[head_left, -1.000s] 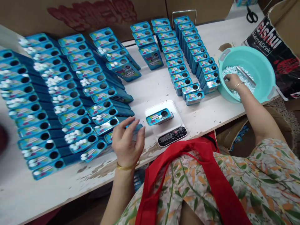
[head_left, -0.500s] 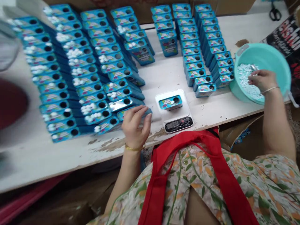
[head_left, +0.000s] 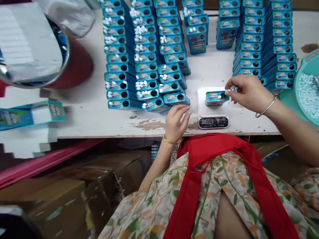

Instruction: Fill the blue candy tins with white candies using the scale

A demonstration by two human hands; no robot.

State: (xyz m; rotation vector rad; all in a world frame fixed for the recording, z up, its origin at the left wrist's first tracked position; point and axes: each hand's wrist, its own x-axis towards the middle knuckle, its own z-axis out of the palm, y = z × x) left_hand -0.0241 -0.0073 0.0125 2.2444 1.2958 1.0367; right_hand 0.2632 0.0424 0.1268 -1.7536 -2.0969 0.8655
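Observation:
On the white kitchen scale [head_left: 212, 111] stands a blue candy tin [head_left: 211, 97], upright, its dark round hole facing up and a white candy beside the hole. My right hand [head_left: 250, 93] is closed around several small white candies [head_left: 233, 88], just at the right end of that tin. My left hand [head_left: 176, 122] rests near the table edge, thumb and fingers apart with nothing visible in them, close to the nearest filled tin [head_left: 175, 98]. Long rows of similar tins reach back to the left, several with white candies on top.
More rows of tins [head_left: 251, 46] stand to the right of the scale. A turquoise tub [head_left: 286, 96] of white candies is at the right edge. On the left are a red bucket [head_left: 79, 63] and a blue box [head_left: 57, 111]; cardboard boxes [head_left: 59, 196] lie below.
My right hand has moved left from the tub to the tin on the scale, carrying white candies. The camera view has turned left. My left hand stays beside the rows.

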